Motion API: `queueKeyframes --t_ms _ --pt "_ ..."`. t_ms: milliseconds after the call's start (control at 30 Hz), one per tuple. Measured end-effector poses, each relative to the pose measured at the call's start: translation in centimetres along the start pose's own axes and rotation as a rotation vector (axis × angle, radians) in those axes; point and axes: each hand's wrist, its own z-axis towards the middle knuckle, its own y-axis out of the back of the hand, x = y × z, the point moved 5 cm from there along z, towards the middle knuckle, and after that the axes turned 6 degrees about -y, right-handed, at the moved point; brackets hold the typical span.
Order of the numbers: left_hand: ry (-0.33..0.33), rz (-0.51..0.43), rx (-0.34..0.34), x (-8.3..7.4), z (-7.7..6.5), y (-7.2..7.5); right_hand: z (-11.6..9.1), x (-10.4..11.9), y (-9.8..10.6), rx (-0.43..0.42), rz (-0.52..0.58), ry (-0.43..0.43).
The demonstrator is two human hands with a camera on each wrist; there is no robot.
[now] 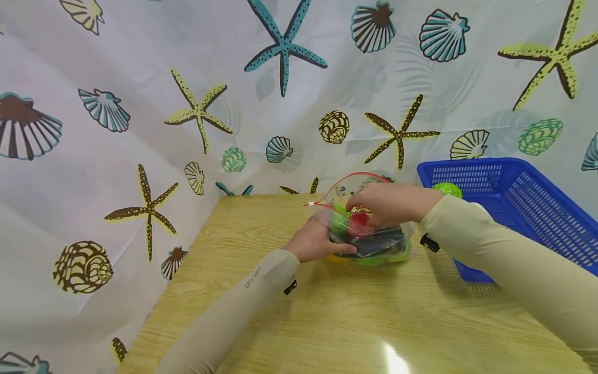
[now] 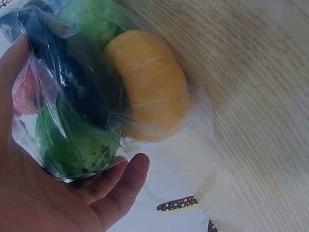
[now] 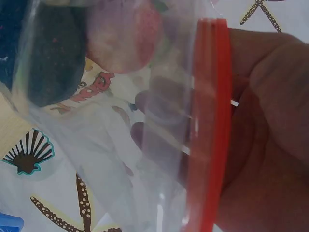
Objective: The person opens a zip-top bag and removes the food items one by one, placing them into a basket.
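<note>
Clear plastic bag, qty. 1, red zip, on desk beside 1 blue basket, w/ 1 orange pc., 1 pink pc., 2 green pcs., dark contents (qty. unclear); hands: L hand gripping bag, R hand loose-fingered at mouth.

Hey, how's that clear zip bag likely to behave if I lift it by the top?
The clear zip bag will probably sag, since its plastic looks thin and wrinkled. The red zip strip may bend, as it already curves in the head view. The orange piece could shift inside, given its rounded sides.
</note>
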Motion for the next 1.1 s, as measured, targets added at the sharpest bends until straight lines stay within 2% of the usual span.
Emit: queueKeyframes --t_ms 233,400,533,800,967,1100 --pt "0.035 0.006 0.010 0.1 -0.1 -0.1 0.5 0.2 -1.3 0.063 0.027 -0.004" --pt "0.011 0.012 0.006 0.2 -0.1 -0.1 0.8 0.1 -2.1 0.072 0.024 0.008" --pt "-0.006 -0.006 -0.002 0.2 0.0 -0.1 0.8 0.1 -2.1 0.023 0.018 0.036" --pt "0.013 -0.008 0.008 0.4 0.0 -0.2 0.2 -0.1 -1.3 -0.092 -0.006 0.074" --pt "-0.003 -0.004 0.003 0.4 0.1 -0.3 -0.6 -0.4 -0.5 -0.162 0.006 0.051" --pt "-0.014 -0.016 0.002 0.3 0.2 -0.3 -1.5 -0.8 0.8 -0.213 0.057 0.037"
